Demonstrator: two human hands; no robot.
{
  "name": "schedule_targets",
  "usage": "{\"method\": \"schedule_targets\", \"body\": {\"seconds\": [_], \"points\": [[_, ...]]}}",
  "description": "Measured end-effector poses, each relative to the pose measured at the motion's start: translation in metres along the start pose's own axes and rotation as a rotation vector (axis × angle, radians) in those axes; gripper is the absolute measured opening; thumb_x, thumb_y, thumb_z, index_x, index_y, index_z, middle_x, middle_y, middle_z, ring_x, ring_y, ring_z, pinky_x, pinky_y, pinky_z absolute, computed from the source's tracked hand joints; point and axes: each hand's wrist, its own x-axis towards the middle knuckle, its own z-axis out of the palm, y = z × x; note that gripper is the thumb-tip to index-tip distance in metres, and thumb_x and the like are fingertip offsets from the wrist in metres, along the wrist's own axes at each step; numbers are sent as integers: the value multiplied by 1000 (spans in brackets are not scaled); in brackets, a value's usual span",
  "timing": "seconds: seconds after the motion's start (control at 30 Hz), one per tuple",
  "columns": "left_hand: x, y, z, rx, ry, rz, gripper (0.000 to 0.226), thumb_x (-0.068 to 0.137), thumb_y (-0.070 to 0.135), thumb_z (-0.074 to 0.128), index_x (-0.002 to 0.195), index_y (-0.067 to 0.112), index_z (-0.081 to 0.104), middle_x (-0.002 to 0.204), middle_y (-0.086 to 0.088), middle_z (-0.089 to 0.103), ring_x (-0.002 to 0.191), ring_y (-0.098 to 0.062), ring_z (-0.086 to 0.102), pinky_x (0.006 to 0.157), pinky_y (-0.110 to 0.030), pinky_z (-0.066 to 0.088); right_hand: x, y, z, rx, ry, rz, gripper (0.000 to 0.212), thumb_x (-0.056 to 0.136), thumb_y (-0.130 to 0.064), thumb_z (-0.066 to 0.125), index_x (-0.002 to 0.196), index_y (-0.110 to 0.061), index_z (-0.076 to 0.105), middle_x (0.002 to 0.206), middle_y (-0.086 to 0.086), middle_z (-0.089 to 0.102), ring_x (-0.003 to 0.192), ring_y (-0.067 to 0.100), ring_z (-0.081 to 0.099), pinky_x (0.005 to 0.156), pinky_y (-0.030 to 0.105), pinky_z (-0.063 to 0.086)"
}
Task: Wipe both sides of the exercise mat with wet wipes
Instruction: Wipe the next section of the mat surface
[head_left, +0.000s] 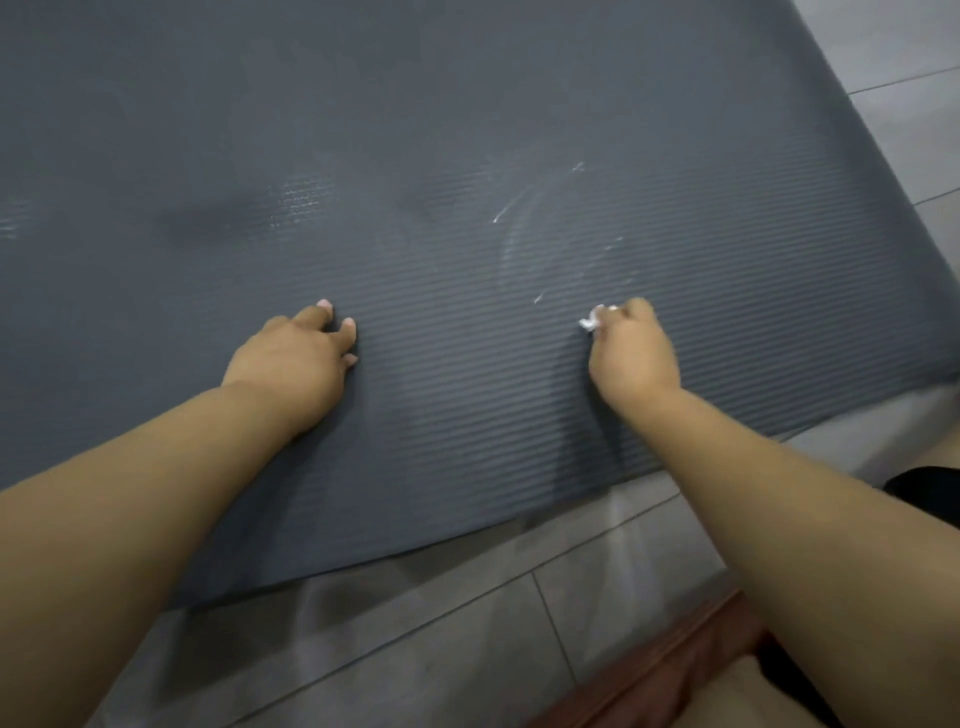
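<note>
Head view shows the grey ribbed exercise mat (467, 130) spread flat on the tiled floor (467, 623). The left hand (296, 358) presses down on it with spread fingertips and holds nothing. The right hand (631, 353) is bunched around a crumpled white wet wipe (591, 321), rubbing it against the mat below pale wet streaks (519, 223). The mat looks soft, light and bendy, likely to creep on tile. For turning it over, its near edge (415, 551) seems the best place to take hold.

left hand (298, 358): bare, short rounded nails | right hand (631, 345): bare | left forearm (130, 493): bare up to frame edge | right forearm (779, 493): likewise bare | black garment (930, 480): 1 patch at right frame edge
</note>
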Motion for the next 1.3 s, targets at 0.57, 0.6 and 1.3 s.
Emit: {"method": "schedule_targets", "body": {"seconds": [0.57,0.6,1.3], "points": [[19,-17,-2,-193,216,6,62,95,36,47,148,18,22,150,-1,19,128,-28,37,101,-38,36,56,-33,9,78,67,191,33,89,-5,45,120,-5,58,123,20,47,102,38,55,91,37,40],[21,-19,-3,-179,196,-2,65,95,39,47,149,15,20,153,0,15,132,-27,32,105,-36,31,48,-54,16,114,53,98,34,89,-3,46,120,-5,58,120,20,49,99,37,56,89,37,43],[25,-37,-11,-288,186,-26,52,94,49,40,143,37,32,156,15,8,145,-10,7,112,-30,22,67,-119,30,71,-14,-897,35,86,-19,42,109,-9,67,88,14,60,58,29,59,43,26,43]]}}
